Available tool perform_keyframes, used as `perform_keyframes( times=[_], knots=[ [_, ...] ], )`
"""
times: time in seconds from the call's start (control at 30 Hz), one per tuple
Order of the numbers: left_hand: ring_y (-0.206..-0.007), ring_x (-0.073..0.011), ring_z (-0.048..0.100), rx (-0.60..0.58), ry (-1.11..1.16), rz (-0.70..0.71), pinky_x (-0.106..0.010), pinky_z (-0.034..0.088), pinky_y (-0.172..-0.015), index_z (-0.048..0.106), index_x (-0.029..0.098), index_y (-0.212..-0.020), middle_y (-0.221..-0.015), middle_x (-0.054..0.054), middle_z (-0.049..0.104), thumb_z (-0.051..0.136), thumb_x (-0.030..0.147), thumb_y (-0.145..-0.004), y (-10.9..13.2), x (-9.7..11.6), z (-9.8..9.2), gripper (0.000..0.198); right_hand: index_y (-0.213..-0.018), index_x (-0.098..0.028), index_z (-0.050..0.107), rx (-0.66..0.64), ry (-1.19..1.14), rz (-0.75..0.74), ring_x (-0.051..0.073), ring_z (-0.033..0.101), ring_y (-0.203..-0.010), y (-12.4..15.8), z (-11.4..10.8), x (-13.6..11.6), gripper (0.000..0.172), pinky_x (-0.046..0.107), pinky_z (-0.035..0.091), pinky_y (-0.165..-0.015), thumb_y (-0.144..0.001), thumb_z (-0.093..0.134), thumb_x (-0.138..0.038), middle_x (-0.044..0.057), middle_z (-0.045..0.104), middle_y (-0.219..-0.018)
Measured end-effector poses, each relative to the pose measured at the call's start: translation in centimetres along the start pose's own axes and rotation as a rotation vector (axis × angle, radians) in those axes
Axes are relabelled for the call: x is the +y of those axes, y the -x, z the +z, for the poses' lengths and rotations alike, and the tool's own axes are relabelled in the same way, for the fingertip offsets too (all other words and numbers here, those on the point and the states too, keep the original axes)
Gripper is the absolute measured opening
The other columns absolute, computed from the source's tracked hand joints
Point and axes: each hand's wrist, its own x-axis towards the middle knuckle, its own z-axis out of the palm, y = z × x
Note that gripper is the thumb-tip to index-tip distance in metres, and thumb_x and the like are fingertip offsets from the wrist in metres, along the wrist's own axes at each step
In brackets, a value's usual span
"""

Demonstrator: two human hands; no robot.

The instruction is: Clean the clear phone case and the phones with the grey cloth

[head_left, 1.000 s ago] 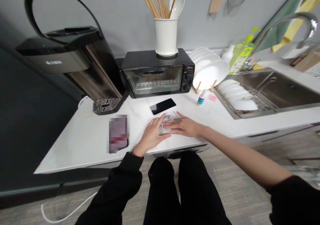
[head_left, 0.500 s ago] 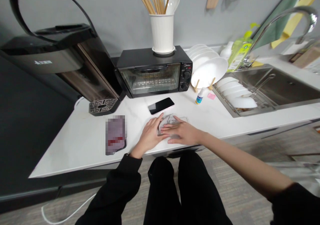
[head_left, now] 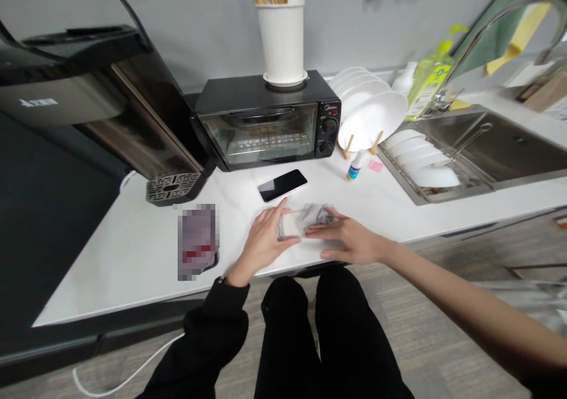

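The pale, flat piece (head_left: 292, 224) lies between my two hands on the white surface (head_left: 133, 269), near its front edge. Its long axis seems to run left to right, roughly along that edge, though my fingers hide its far end. My left hand (head_left: 266, 233) sits right at its left end, half open in a loose curve, fingertips at the far side and thumb at the near side; whether I'm gripping it or just bracing it, I can't tell. My right hand (head_left: 354, 239) comes in from the right, fingers stretched out and thumb apart, laid on a crumpled greyish cloth (head_left: 319, 214) over the right part rather than closed around it. So the cloth lies to the right of my left hand. The phone (head_left: 282, 185) rests just beyond, and the small bottle (head_left: 354, 168) stands farther right.
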Motion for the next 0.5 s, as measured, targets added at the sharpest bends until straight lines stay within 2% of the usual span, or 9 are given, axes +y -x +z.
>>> perform_keyframes(
  times=[0.13, 0.23, 0.3, 0.37, 0.5],
  knots=[
    [-0.128, -0.0311, 0.057, -0.002, 0.026, 0.002, -0.047, 0.045, -0.109, 0.026, 0.03, -0.163, -0.14, -0.011, 0.062, 0.083, 0.04, -0.083, 0.2, -0.2, -0.1, 0.099, -0.138, -0.029, 0.066, -0.015, 0.026, -0.096, 0.024, 0.063, -0.133, -5.5, 1.5, 0.1, 0.04, 0.052, 0.011, -0.132, -0.104, 0.057, -0.046, 0.005, 0.07, -0.139],
    [-0.131, -0.0319, 0.055, 0.013, 0.032, -0.005, -0.048, 0.044, -0.111, 0.026, 0.029, -0.163, -0.143, -0.013, 0.058, 0.08, 0.045, -0.085, 0.3, -0.3, -0.2, 0.096, -0.144, -0.028, 0.061, -0.04, 0.106, -0.103, 0.023, 0.058, -0.139, -6.9, 1.2, 1.0, 0.043, 0.054, 0.017, -0.13, -0.105, 0.055, -0.046, 0.007, 0.064, -0.147],
    [-0.132, -0.0312, 0.054, 0.018, 0.027, -0.01, -0.049, 0.043, -0.113, 0.024, 0.031, -0.164, -0.142, -0.012, 0.058, 0.081, 0.045, -0.085, 0.3, -0.2, -0.2, 0.097, -0.153, -0.027, 0.051, -0.042, 0.144, -0.065, 0.024, 0.05, -0.146, -5.7, 0.4, 1.5, 0.053, 0.056, 0.018, -0.129, -0.104, 0.056, -0.048, 0.01, 0.056, -0.155],
    [-0.131, -0.0303, 0.055, 0.016, 0.023, -0.015, -0.049, 0.043, -0.113, 0.023, 0.032, -0.164, -0.139, -0.009, 0.06, 0.082, 0.042, -0.084, 0.3, -0.1, -0.2, 0.1, -0.158, -0.027, 0.044, -0.03, 0.17, -0.015, 0.024, 0.047, -0.149, -3.3, -0.5, 1.8, 0.059, 0.056, 0.017, -0.13, -0.104, 0.056, -0.049, 0.01, 0.054, -0.157],
    [-0.13, -0.0308, 0.055, 0.02, 0.023, -0.033, -0.049, 0.043, -0.112, 0.023, 0.033, -0.163, -0.138, -0.008, 0.061, 0.083, 0.04, -0.083, 0.2, 0.1, -0.1, 0.1, -0.155, -0.025, 0.048, 0.002, 0.197, 0.052, 0.028, 0.054, -0.143, 0.8, -1.0, 0.8, 0.061, 0.057, 0.019, -0.13, -0.102, 0.057, -0.053, 0.012, 0.059, -0.152]
  ],
)
